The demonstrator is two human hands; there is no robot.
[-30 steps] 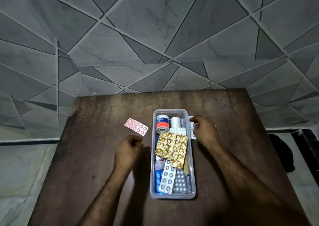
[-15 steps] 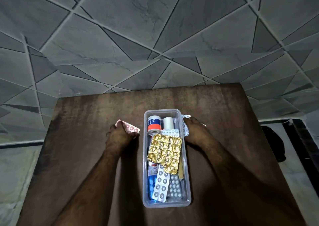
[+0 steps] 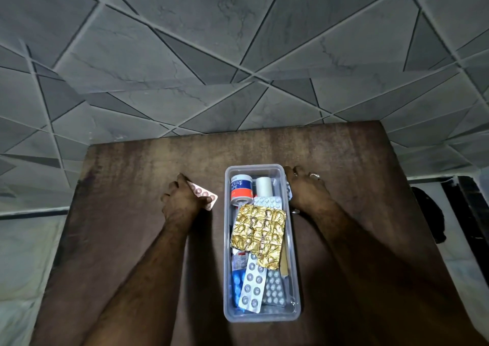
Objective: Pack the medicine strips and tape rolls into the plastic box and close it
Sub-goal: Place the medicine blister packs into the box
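A clear plastic box (image 3: 228, 242) lies open on the brown table (image 3: 132, 213). Inside are an adhesive tape roll (image 3: 240, 188), a white tape roll (image 3: 263, 186), a crumpled gold strip (image 3: 258, 236) and several silver and blue pill strips (image 3: 252, 287). My left hand (image 3: 182, 200) grips a pink pill strip (image 3: 205, 196) on the table, left of the box. My right hand (image 3: 307, 189) lies over a silver strip (image 3: 289, 191) right beside the box's right wall; how its fingers hold it is hidden. No lid is in view.
The table's far edge meets a grey tiled wall (image 3: 238, 68). A dark cloth (image 3: 428, 213) lies on the floor past the table's right edge. Bare tabletop stretches behind the box and to the far left.
My left hand reached left and forward and took hold of the pink strip. My right hand stayed beside the box's right wall. The camera tilted so the box sits lower in view.
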